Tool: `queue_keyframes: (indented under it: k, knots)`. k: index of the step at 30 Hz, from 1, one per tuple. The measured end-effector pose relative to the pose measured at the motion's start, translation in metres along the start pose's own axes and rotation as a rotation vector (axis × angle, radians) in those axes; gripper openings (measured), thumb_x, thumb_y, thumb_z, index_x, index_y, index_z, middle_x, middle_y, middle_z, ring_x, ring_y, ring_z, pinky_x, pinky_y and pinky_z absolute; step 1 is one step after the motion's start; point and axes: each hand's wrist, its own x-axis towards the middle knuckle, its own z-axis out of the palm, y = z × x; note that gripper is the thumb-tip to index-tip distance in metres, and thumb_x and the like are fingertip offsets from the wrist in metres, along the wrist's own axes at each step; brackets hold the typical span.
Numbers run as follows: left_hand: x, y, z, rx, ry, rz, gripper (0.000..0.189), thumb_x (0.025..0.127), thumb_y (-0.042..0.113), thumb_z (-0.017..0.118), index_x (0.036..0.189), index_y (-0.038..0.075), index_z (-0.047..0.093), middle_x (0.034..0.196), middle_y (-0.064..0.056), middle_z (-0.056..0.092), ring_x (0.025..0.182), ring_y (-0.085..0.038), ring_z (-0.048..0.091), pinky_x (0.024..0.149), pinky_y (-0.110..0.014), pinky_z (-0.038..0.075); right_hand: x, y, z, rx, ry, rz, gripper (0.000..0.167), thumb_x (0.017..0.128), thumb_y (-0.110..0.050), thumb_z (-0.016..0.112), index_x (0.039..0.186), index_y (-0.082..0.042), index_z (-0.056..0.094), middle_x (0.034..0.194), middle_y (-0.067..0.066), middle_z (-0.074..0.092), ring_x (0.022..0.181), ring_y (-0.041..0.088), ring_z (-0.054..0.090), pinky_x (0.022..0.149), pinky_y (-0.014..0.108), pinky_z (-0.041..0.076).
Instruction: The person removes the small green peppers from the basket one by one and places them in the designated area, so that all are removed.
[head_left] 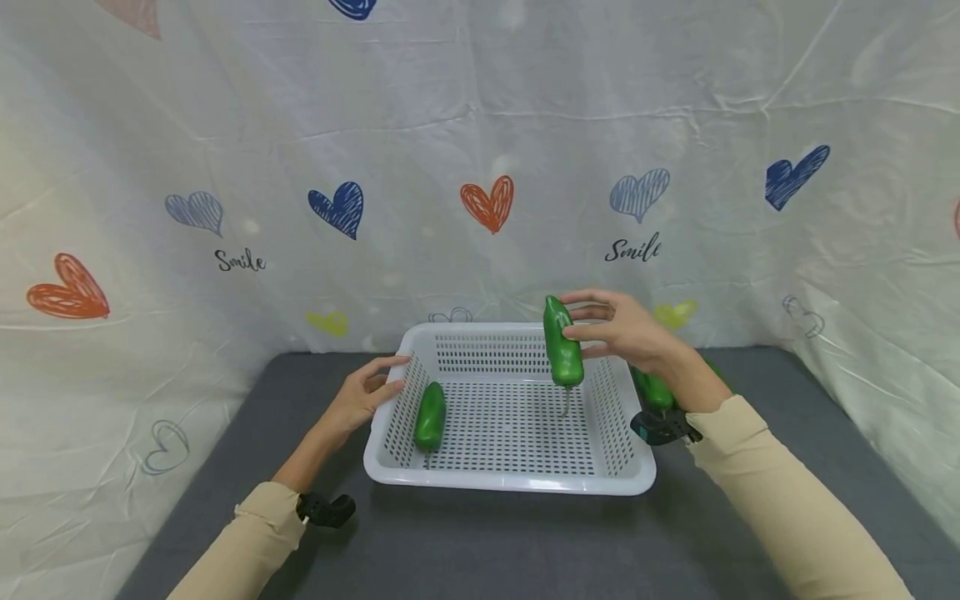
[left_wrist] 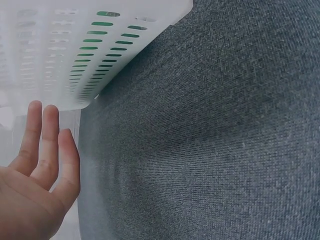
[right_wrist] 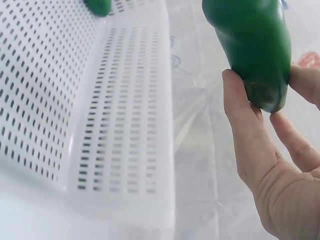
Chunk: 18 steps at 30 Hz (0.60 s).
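My right hand [head_left: 618,329] pinches a green pepper [head_left: 562,346] by its side, above the right part of a white plastic basket [head_left: 510,481]. The pepper stands nearly upright with its thin stem hanging down; in the right wrist view, thumb and fingertips hold the lower end of the pepper [right_wrist: 255,55]. A second green pepper [head_left: 431,417] lies inside the basket along its left wall. At the basket's left rim rests my left hand [head_left: 363,392], its fingers loosely extended, and the left wrist view shows those fingers [left_wrist: 42,145] against the slotted outer wall.
More green peppers [head_left: 654,390] lie on the dark grey cloth right of the basket, partly hidden by my right forearm. A white curtain [head_left: 420,275] printed with hearts hangs behind the table [head_left: 510,550]. Each wrist wears a black strap.
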Motion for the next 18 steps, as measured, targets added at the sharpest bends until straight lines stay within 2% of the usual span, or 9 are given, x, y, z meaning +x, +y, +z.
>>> queue_keyframes:
  k: [13, 18]
  knots:
    - [0.0, -0.001, 0.0, -0.003, 0.001, -0.016, 0.051, 0.103, 0.021, 0.066, 0.15, 0.013, 0.05, 0.131, -0.027, 0.058, 0.1, -0.034, 0.068, 0.072, -0.043, 0.059, -0.027, -0.003, -0.028, -0.038, 0.034, -0.014, 0.058, 0.098, -0.003, 0.069, 0.149, 0.0, 0.044, 0.142, 0.024, 0.048, 0.117, 0.025, 0.06, 0.088, 0.051, 0.055]
    - [0.0, -0.001, 0.0, 0.006, 0.007, -0.027, 0.05, 0.103, 0.021, 0.065, 0.15, 0.014, 0.05, 0.132, -0.025, 0.058, 0.1, -0.033, 0.068, 0.073, -0.042, 0.059, -0.042, -0.003, -0.039, -0.05, 0.074, -0.011, 0.056, 0.098, -0.005, 0.069, 0.149, -0.002, 0.044, 0.14, 0.019, 0.05, 0.114, 0.022, 0.062, 0.085, 0.046, 0.056]
